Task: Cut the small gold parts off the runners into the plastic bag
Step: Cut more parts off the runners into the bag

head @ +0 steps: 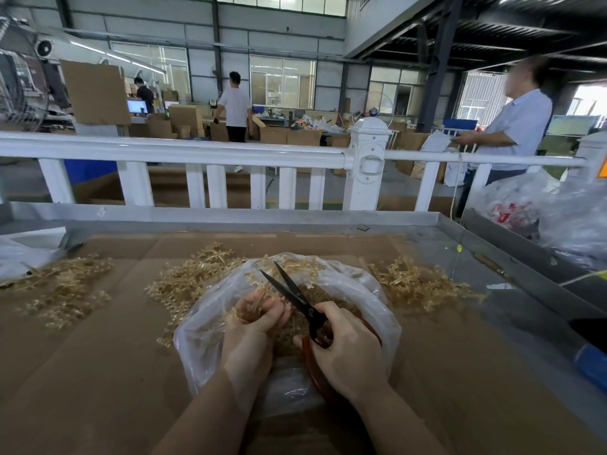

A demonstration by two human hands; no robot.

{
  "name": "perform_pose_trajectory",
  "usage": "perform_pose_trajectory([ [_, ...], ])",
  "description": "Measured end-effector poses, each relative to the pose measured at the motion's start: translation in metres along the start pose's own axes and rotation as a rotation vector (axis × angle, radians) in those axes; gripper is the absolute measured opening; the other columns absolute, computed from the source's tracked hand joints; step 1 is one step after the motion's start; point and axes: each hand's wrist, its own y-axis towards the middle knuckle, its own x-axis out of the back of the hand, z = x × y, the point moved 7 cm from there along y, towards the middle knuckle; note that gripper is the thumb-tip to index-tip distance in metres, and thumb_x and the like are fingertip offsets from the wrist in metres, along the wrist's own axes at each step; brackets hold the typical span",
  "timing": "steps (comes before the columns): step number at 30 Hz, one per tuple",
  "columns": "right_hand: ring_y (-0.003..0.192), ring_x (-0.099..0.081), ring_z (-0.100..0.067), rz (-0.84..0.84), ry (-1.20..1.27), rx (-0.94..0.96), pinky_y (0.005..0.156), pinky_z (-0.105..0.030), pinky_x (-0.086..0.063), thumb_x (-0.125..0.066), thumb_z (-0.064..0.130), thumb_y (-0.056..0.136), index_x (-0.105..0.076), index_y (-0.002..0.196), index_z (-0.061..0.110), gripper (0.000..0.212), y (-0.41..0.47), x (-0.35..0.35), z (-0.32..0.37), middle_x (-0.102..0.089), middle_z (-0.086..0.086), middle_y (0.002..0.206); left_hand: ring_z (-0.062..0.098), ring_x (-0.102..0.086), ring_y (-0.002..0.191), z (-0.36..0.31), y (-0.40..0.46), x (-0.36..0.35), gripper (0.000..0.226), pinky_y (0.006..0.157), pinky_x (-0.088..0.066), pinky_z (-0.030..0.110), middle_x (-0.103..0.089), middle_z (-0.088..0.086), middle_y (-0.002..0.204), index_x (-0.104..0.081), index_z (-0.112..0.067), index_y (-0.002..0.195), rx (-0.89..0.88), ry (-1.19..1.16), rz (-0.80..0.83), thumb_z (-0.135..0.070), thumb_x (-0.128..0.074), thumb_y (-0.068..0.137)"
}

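**Scissors open over the bag, a gold runner pinched in the left hand**

The left hand (pixel 254 318) has its grip curled round a gold runner (pixel 259 298), fingers and thumb pinching it just above the mouth of the clear plastic bag (pixel 210 326); the right hand (pixel 348 353) grips the scissors (pixel 297 298) by their red-brown handles, fingers through the loops; the black blades stand apart in a narrow V, tips pointing away from the person, right beside the runner; whether a blade touches the runner cannot be told.

The plastic bag sits in the middle of the tabletop (pixel 98 372), which is covered with brown cardboard; its mouth is spread wide, and a heap of small gold parts (pixel 295 326) lies inside it beneath both hands.

Loose runners lie in three heaps on the cardboard: one at the left (pixel 65 290), one just behind and left of the bag (pixel 193 274), touching its edge; one at the right (pixel 420 284).

A grey metal rim borders the tabletop's far side; behind it runs a white railing (pixel 197 152); crumpled plastic bags (pixel 538 208) are piled at the far right; three people stand in the workshop beyond, among cardboard boxes (pixel 184 121).
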Motion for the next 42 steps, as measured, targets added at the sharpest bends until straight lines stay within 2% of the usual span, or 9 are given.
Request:
perform_pose_trajectory([
  [5,0.083,-0.059,-0.004,0.006,0.002,0.005,0.064,0.002,-0.028,-0.075,0.047,0.075,-0.062,0.107,0.029,0.038,0.0002,-0.0007,-0.0008,-0.065,0.012,0.089,0.02,-0.068,0.078,0.0003,-0.0001,0.0032,0.022,0.062,-0.059,0.022,-0.067,0.012,0.088,-0.06,-0.003,0.095,0.017,-0.025,-0.087,0.016,-0.057,0.083],
  [13,0.086,-0.056,-0.002,0.057,0.015,0.01,0.064,0.0,-0.031,-0.068,0.056,0.077,-0.058,0.108,0.032,0.04,0.0008,-0.002,-0.0004,-0.062,0.014,0.091,0.012,-0.07,0.061,-0.0013,-0.0009,0.0041,0.02,0.055,-0.056,0.02,-0.07,0.002,0.065,-0.06,-0.004,0.094,0.022,-0.05,-0.084,0.014,-0.055,0.086],
  [16,0.088,-0.056,-0.002,0.084,0.009,0.027,0.065,-0.002,-0.032,-0.065,0.057,0.079,-0.057,0.108,0.032,0.04,0.0017,-0.0009,-0.0001,-0.062,0.013,0.094,0.014,-0.07,0.066,-0.0001,-0.0008,0.0032,0.019,0.056,-0.056,0.02,-0.071,0.005,0.072,-0.06,-0.003,0.095,0.033,-0.039,-0.072,0.013,-0.055,0.086],
  [20,0.089,-0.051,-0.001,0.167,-0.019,0.049,0.064,-0.003,-0.031,-0.059,0.061,0.081,-0.053,0.11,0.034,0.04,0.0024,-0.0026,0.0006,-0.061,0.013,0.098,0.018,-0.069,0.081,0.0007,-0.0004,0.0021,0.02,0.063,-0.058,0.02,-0.068,0.013,0.092,-0.062,0.001,0.102,0.053,-0.02,-0.04,0.012,-0.054,0.088],
  [25,0.087,-0.045,-0.001,0.214,-0.062,0.053,0.062,-0.004,-0.028,-0.054,0.063,0.082,-0.049,0.107,0.035,0.038,0.0029,-0.0047,0.0018,-0.058,0.013,0.098,0.021,-0.066,0.088,0.0004,-0.0001,0.0016,0.022,0.066,-0.058,0.02,-0.067,0.014,0.098,-0.061,0.003,0.106,0.077,-0.009,-0.05,0.013,-0.05,0.089],
  [30,0.096,-0.049,-0.008,0.252,-0.034,0.048,0.076,-0.02,-0.038,-0.053,0.062,0.083,-0.046,0.107,0.034,0.038,0.0045,-0.0064,0.0013,-0.056,0.011,0.101,0.015,-0.071,0.068,-0.0011,-0.0023,0.001,0.018,0.058,-0.058,0.02,-0.072,0.008,0.073,-0.062,0.0,0.087,0.102,-0.007,-0.108,0.014,-0.05,0.089],
  [33,0.096,-0.048,-0.008,0.267,-0.024,0.064,0.08,-0.021,-0.041,-0.053,0.061,0.083,-0.046,0.106,0.033,0.037,0.0038,-0.0059,0.0016,-0.055,0.011,0.1,0.021,-0.067,0.079,-0.0002,-0.002,0.0027,0.015,0.06,-0.059,0.022,-0.067,0.014,0.085,-0.059,0.0,0.089,0.104,-0.009,-0.15,0.013,-0.052,0.089],
  [39,0.095,-0.048,-0.008,0.287,0.023,0.054,0.079,-0.022,-0.04,-0.056,0.06,0.082,-0.045,0.102,0.033,0.035,0.0057,-0.0054,0.0032,-0.055,0.01,0.099,0.018,-0.068,0.076,-0.0004,-0.0034,0.0005,0.016,0.056,-0.057,0.02,-0.068,0.012,0.081,-0.061,0.0,0.088,0.107,0.023,-0.127,0.014,-0.052,0.089],
  [42,0.09,-0.049,-0.006,0.311,0.043,0.045,0.07,-0.016,-0.036,-0.056,0.059,0.083,-0.04,0.094,0.037,0.03,0.0083,-0.006,0.0043,-0.055,0.012,0.095,0.015,-0.071,0.069,0.0007,-0.0042,-0.0007,0.016,0.055,-0.057,0.019,-0.072,0.009,0.074,-0.062,0.001,0.09,0.123,0.029,-0.104,0.014,-0.052,0.088],
])
